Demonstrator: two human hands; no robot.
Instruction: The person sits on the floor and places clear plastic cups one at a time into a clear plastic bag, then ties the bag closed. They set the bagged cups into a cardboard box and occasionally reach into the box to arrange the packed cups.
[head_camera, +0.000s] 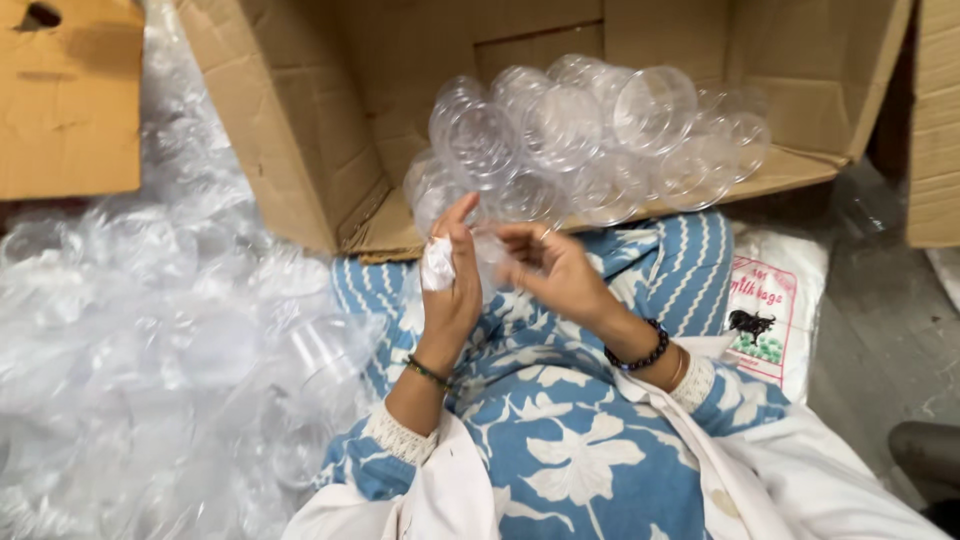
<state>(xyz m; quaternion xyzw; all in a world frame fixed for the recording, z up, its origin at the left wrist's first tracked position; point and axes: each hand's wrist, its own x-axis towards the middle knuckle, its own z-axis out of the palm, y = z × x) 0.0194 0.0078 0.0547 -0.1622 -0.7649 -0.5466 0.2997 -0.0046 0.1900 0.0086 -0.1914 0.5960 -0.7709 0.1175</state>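
Note:
My left hand (448, 285) is raised with a white bandage around the thumb and touches a small clear plastic piece (490, 248). My right hand (555, 272) pinches the same piece from the right, fingers curled. Both hands hover over my lap, which is covered in blue cloth with a white flower print (560, 430). Just beyond the hands, a cluster of round clear plastic lids (580, 140) lies bunched inside a large open cardboard box (300, 150).
A big heap of clear plastic wrap and containers (140, 340) fills the left side. Another cardboard box (65, 100) sits at the upper left. A white printed sack (775, 310) lies on the grey floor at right, and a dark object (925, 455) at lower right.

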